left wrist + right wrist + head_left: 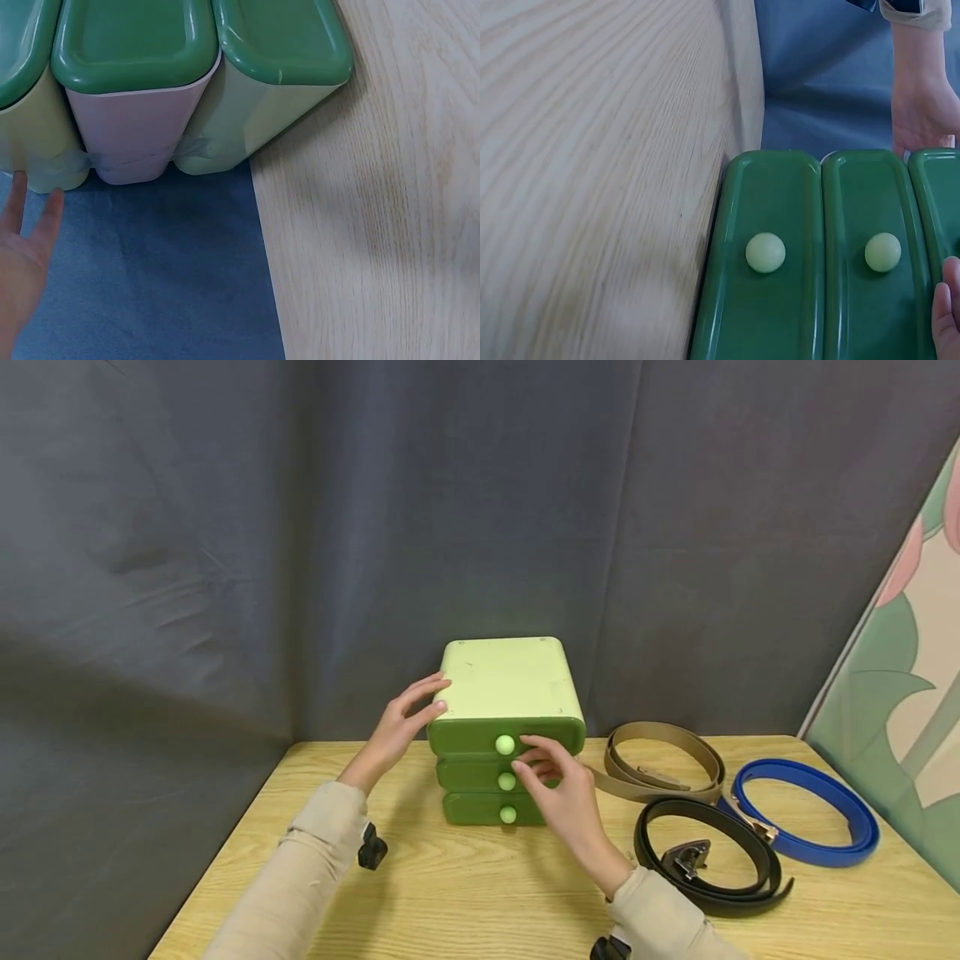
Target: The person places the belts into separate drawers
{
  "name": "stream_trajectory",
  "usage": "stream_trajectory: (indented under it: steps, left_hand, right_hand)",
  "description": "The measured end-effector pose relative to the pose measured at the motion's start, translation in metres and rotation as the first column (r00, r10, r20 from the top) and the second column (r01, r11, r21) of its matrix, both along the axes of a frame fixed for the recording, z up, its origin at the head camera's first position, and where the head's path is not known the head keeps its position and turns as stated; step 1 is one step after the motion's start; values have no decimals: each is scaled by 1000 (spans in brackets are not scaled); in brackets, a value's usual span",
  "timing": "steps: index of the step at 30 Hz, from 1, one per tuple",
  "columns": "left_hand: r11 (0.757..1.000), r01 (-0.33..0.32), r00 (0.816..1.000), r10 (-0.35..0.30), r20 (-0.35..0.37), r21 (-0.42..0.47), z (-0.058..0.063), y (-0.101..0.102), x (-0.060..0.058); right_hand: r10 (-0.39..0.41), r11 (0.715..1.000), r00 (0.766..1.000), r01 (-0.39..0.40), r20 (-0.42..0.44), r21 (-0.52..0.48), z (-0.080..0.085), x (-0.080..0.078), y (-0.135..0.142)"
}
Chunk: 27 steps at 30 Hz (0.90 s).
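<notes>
A small drawer unit (510, 681) with a pale green top and three dark green drawer fronts stands on the table, its drawers closed. My left hand (397, 727) rests its fingertips on the upper left edge of the unit, fingers extended. In the left wrist view that hand (22, 255) reaches to the unit's side. My right hand (558, 785) is in front of the upper drawers, thumb and index finger spread just right of the round top knob (505, 744). The middle knob (883, 252) and bottom knob (765, 252) show in the right wrist view.
Right of the unit lie three coiled belts: a tan one (622, 781), a blue one (832, 852) and a black one (720, 906) with a metal buckle. A dark grey curtain (450, 527) hangs behind the wooden table (450, 893). A floral panel (915, 693) stands at the right.
</notes>
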<state>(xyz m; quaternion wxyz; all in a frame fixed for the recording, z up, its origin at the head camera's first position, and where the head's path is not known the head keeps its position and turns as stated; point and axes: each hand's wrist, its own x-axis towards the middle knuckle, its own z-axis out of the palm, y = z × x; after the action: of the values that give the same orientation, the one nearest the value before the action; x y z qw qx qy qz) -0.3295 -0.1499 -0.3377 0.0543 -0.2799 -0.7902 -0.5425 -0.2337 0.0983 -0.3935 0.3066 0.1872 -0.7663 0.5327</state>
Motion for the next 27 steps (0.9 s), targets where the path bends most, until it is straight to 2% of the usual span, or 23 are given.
stream_trajectory:
  steps: [9,18,20,22,27]
  left_hand:
    - [1000,-4,1000,4,9,-1,-2,-4,2]
    - [1000,-6,1000,6,-1,13,-3,-5,2]
    - [1000,-10,1000,10,1,8,-3,-5,3]
    - [1000,-13,1000,13,2,6,-4,-5,3]
    - [1000,-15,1000,15,12,2,-2,-6,3]
  right_hand:
    - [5,994,1000,-7,-13,-109,-3,-4,-17]
    - [-2,988,1000,-3,-28,-155,-1,-6,-28]
    - [-13,986,1000,11,-13,-164,0,-5,-31]
    - [-27,986,1000,29,14,-164,9,2,-34]
    - [-33,986,999,39,43,-164,9,1,-35]
